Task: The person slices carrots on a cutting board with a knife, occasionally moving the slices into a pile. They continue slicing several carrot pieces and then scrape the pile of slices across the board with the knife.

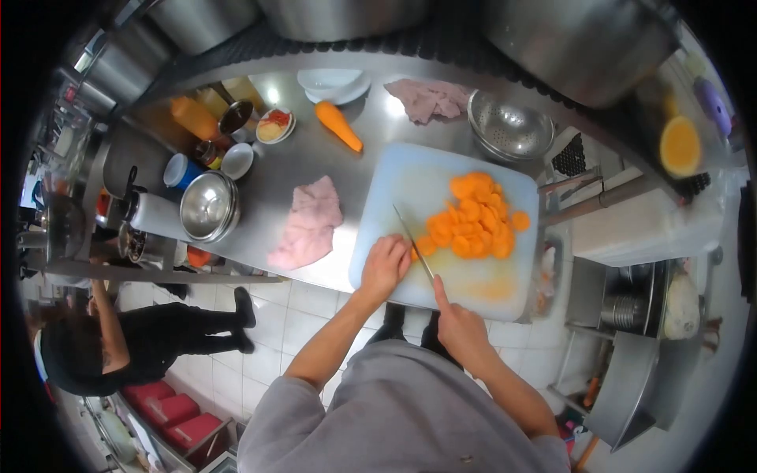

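A knife (412,240) is gripped in my right hand (460,329), its blade pointing up and left over the white cutting board (386,177). My left hand (386,262) rests at the board's left part, fingers bent and pressed together close to the blade; what they hold, if anything, is hidden. Just right of the blade lie orange slices, and a larger heap of sliced carrot (477,217) spreads over the board's middle and right. Beyond the board's upper left corner a whole peeled carrot (339,126) lies on the steel counter (292,162).
Left of the board is a pink cloth (310,223), then stacked metal bowls (207,206). Another cloth (428,100) and a colander (511,126) lie behind the board. A shelf with large pots (583,47) overhangs the counter. Another person (142,343) stands at the left.
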`<move>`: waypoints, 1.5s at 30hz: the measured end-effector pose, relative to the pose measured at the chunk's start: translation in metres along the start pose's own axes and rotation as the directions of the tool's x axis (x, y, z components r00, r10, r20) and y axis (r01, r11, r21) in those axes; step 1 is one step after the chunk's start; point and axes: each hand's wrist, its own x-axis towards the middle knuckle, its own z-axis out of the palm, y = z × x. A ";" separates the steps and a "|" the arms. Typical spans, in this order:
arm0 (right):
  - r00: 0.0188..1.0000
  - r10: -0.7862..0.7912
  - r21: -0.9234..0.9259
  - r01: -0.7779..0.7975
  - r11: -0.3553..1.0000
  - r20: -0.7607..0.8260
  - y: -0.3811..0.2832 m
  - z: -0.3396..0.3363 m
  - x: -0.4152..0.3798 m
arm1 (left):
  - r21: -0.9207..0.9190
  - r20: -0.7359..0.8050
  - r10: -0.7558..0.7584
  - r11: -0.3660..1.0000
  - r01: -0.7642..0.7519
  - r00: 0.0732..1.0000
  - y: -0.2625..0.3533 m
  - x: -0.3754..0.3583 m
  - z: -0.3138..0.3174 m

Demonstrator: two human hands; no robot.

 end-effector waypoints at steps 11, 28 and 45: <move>0.994 0.039 -0.024 -0.037 0.999 0.107 -0.013 -0.022 -0.051 | -0.017 -0.011 -0.014 1.000 0.014 1.000 0.000 -0.003 0.004; 0.999 -0.039 -0.054 0.037 0.998 -0.037 -0.007 -0.008 -0.011 | -0.026 -0.009 -0.021 0.999 0.020 1.000 0.002 -0.003 0.000; 0.999 -0.050 -0.051 0.050 0.997 -0.013 0.002 0.021 0.023 | -0.050 -0.004 -0.025 0.998 0.025 1.000 -0.001 0.000 0.000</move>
